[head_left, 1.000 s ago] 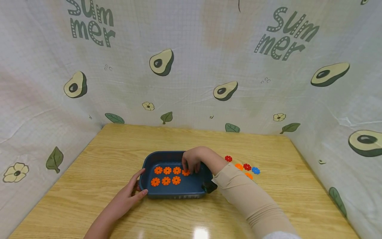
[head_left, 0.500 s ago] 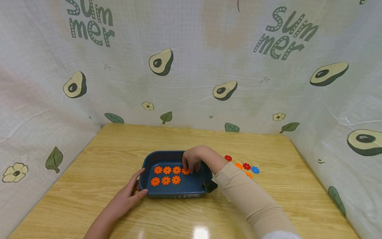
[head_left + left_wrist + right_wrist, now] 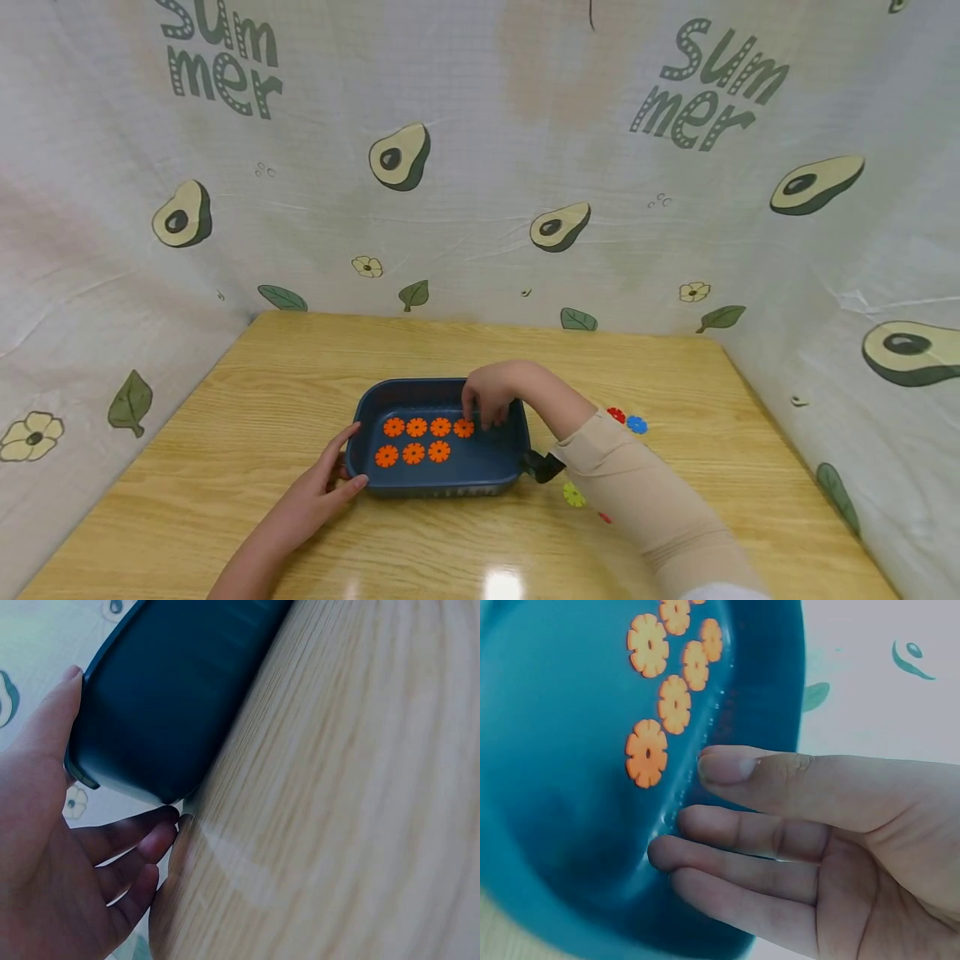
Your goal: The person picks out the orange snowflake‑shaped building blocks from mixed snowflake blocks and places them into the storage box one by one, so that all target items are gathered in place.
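Observation:
A dark blue plastic bin [image 3: 465, 475] sits on the wooden table. Inside it, several orange notched discs [image 3: 413, 453] lie flat in two rows. My left hand [image 3: 315, 492] grips the bin's left end, its thumb and fingers curled about the rim and wall. In the left wrist view that hand [image 3: 67, 840] has its thumb at the rim and its other fingers low by the bin's corner. My right hand [image 3: 495, 396] hovers over the bin's right part, just beside the last orange disc [image 3: 646, 753] of the far row. Its fingers are loosely bent, and nothing is between them.
Right of the bin lie a red disc [image 3: 616, 414], a blue disc [image 3: 637, 424] and a yellow-green disc [image 3: 573, 494], partly around my right sleeve [image 3: 637, 492]. A black wrist device [image 3: 542, 467] overlaps the bin's right edge. Patterned cloth [image 3: 480, 167] surrounds the table [image 3: 330, 350].
My right hand has let go of the fourth far-row orange disc and shifted slightly up and right. That disc now shows fully. My left hand stays on the bin.

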